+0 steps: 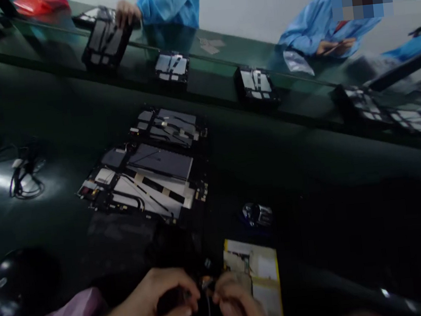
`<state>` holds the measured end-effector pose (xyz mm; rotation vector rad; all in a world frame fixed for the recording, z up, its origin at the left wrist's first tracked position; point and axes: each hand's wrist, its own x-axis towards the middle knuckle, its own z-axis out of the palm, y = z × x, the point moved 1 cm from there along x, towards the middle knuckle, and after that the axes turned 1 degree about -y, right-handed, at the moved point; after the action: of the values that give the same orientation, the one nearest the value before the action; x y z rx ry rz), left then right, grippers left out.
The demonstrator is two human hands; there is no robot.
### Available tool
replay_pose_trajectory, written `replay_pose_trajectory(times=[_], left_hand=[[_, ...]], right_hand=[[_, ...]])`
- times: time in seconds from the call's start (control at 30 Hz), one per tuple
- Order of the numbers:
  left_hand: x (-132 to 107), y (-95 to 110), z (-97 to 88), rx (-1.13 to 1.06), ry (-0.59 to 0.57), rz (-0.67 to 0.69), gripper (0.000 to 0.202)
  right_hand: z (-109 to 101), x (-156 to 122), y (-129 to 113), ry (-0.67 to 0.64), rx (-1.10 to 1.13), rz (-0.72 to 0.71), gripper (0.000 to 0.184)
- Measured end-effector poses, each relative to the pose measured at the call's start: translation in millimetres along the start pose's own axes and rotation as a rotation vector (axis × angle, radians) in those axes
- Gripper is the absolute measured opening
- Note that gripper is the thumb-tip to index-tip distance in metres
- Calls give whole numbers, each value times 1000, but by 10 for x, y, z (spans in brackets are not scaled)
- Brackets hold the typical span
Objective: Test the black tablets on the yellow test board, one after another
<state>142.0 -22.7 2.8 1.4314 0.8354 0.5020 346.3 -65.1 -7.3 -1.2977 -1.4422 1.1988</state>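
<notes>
At the desk's (309, 178) near edge both hands meet – left hand (150, 308) and right hand (236, 307) each pinched on a small connector (206, 281) just beside the yellow-edged card (260, 272) – best kept low, steady, fingertips close

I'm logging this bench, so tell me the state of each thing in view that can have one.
Left hand: fingers pinched on a small dark part.
Right hand: fingertips pinched at the same spot.
Open tablet assembly: flat on the bench, back cover off, insides exposed.
Second assembly: flat behind it, also open.
Yellow-edged sheet: lying flat beside the right hand.
Cable: loosely coiled, unplugged end.
</notes>
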Motion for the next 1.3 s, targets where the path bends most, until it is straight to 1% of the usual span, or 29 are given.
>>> replay_pose_trajectory(times=[0.07, 0.13, 0.27, 0.33, 0.43, 0.53, 0.63, 0.77, 0.93, 1.07, 1.17, 1.3], left_hand=[[-23, 40, -13, -9, -6, 39, 18], [-36, 19, 3, 24, 5, 88, 22], [-36, 5, 67, 186, 50, 228, 16], [-29, 32, 102, 214, 61, 273, 14], [-27, 55, 148, 265, 65, 270, 12], [-31, 45, 173, 340, 86, 287, 11], [-30, 28, 174, 366, 97, 332, 11], [-30, 3, 164, 377, 110, 343, 10], [-35, -27, 161, 381, 133, 396, 12], [-28, -35, 153, 437, 161, 460, 13], [-21, -45, 142, 496, 191, 503, 14], [-19, -64, 138, 532, 220, 511, 14]], right_hand=[[42, 10, -112, 33, -22, 47, 14], [71, 23, -159, 45, -72, 75, 14], [118, 24, -151, -25, -117, 66, 17], [139, 21, -157, -55, -130, 19, 18], [160, 18, -187, -65, -162, -42, 19], [167, 10, -206, -55, -185, -71, 17], [164, -1, -195, -37, -227, -97, 15], [162, -4, -176, -45, -261, -142, 16], [162, 11, -186, -49, -268, -233, 14], [161, 28, -178, -16, -373, -348, 14], [162, 33, -162, 34, -456, -447, 12], [166, 26, -145, 79, -518, -506, 12]])
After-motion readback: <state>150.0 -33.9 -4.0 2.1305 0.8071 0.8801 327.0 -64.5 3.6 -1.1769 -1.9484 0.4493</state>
